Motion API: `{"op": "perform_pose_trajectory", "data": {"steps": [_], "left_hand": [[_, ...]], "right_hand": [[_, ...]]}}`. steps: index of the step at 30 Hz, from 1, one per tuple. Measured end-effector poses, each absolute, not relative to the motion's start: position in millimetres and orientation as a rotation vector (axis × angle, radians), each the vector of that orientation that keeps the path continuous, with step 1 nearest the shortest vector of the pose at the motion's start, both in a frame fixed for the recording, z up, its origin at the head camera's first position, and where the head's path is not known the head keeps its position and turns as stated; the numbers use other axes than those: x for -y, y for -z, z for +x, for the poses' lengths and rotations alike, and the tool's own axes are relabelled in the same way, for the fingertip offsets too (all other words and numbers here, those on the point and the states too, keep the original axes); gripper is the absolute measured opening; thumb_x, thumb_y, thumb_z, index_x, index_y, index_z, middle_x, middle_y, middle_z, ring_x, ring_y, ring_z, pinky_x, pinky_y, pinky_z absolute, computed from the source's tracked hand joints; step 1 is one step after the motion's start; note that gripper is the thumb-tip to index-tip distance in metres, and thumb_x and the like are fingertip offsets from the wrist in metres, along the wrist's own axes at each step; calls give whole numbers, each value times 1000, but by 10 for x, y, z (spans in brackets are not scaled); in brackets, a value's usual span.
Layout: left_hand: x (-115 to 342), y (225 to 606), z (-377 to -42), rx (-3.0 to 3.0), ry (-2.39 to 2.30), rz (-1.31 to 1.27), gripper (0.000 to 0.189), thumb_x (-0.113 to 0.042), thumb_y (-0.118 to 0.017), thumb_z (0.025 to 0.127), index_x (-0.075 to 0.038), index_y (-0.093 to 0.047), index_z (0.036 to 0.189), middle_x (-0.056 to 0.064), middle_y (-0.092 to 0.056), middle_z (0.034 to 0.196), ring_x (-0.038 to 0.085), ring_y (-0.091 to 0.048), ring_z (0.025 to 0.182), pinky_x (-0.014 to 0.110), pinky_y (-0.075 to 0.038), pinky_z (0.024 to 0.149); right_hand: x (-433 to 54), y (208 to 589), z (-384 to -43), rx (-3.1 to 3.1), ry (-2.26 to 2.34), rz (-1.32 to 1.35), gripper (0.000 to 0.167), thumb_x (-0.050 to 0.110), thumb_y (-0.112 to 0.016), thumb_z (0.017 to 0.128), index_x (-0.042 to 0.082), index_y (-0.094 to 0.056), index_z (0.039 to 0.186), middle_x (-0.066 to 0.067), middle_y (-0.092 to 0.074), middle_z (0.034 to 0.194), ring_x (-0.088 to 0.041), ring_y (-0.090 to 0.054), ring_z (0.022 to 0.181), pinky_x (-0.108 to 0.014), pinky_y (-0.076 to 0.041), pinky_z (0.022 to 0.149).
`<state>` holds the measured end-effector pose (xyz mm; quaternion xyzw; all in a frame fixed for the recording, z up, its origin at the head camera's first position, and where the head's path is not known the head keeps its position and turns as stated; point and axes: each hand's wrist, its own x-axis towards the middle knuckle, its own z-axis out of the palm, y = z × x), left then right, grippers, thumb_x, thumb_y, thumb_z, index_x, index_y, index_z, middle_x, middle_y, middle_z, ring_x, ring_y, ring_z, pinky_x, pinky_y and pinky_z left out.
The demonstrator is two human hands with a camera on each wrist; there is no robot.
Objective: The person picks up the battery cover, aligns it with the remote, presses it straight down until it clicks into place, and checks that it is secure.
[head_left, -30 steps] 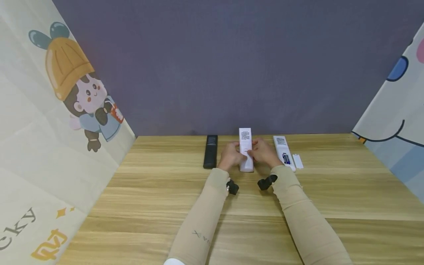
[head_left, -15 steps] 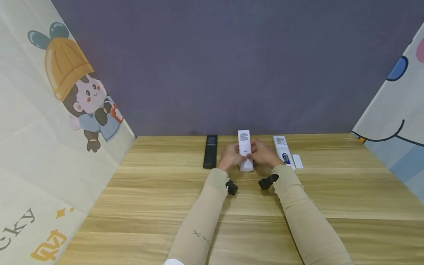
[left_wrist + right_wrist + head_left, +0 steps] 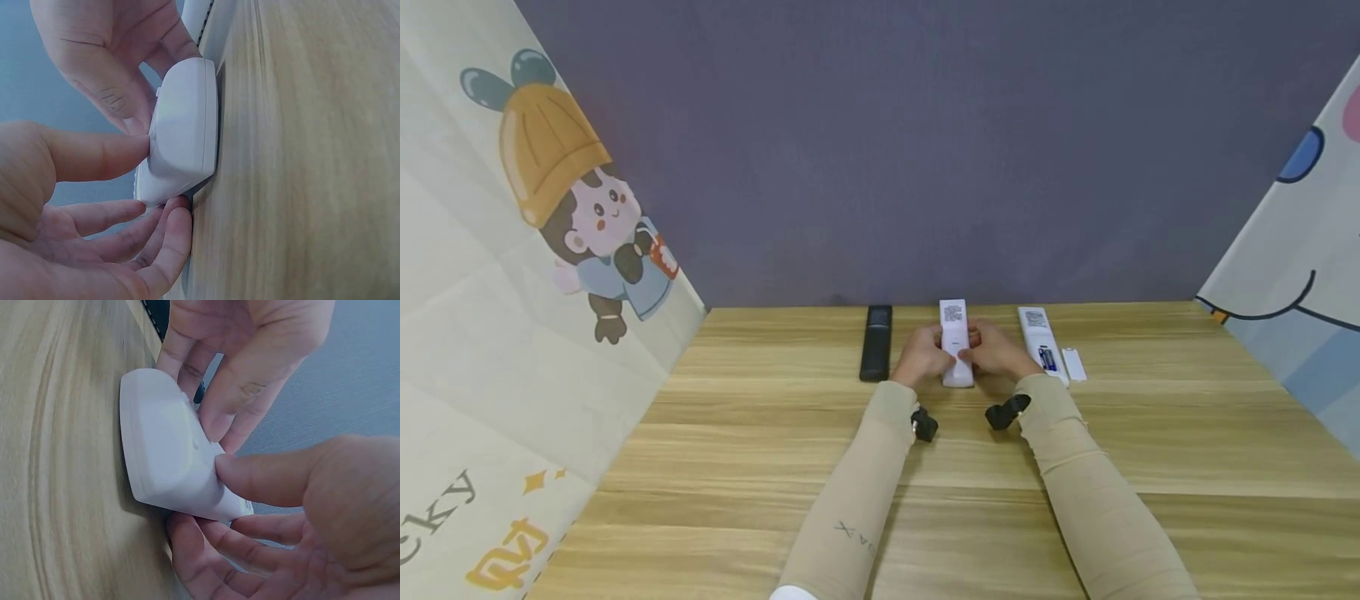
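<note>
A white remote control [image 3: 955,333] lies back side up between both hands at the middle of the table, printed label toward the far end. My left hand [image 3: 922,356] grips it from the left, thumb on the back and fingers along the edge. From the other side my right hand [image 3: 996,348] holds it the same way. In the left wrist view, the remote's rounded near end [image 3: 184,125] sits close over the wood, and both thumbs press the back. The right wrist view has several fingertips [image 3: 187,540] tucked at the remote's lower edge.
A black remote control [image 3: 877,343] lies to the left. On the right is another white remote [image 3: 1041,342] with its battery compartment uncovered and batteries [image 3: 1048,359] showing. Beside it lies a small white battery cover [image 3: 1074,365]. A dark grey wall panel [image 3: 955,150] rises behind the table.
The far end of the white remote has come down toward the table. Both thumbs have slid slightly down its back, and both hands keep their grip.
</note>
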<state>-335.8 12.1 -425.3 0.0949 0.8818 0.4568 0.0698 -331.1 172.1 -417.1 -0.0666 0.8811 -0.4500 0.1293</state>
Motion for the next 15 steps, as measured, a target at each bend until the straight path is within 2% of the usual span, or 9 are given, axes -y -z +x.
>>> {"op": "perform_pose_trajectory", "data": {"steps": [4, 8, 15], "left_hand": [[-120, 4254, -3355, -2670, -1356, 288, 49, 5, -72, 79, -2, -67, 128, 15, -75, 108, 16, -67, 88, 23, -56, 77], [-125, 4261, -3355, -2690, -1334, 295, 38, 3, -72, 80, -2, -71, 118, 14, -75, 106, 16, -65, 86, 23, -54, 75], [-127, 4269, -3351, -2694, -1332, 286, 35, 3, -71, 82, -2, -71, 116, 14, -74, 105, 16, -62, 85, 23, -52, 73]], "right_hand": [[-1711, 4201, -3333, -2574, 1297, -179, 57, 2, -59, 99, -8, -37, 150, -32, -58, 133, -34, -66, 110, -36, -60, 84], [-1711, 4222, -3336, -2593, 1282, -171, 59, 2, -60, 99, -6, -36, 152, -32, -58, 132, -34, -65, 108, -34, -60, 81], [-1718, 4240, -3367, -2617, 1230, -137, 60, 7, -60, 100, -2, -37, 155, -29, -56, 137, -31, -65, 108, -30, -58, 80]]}}
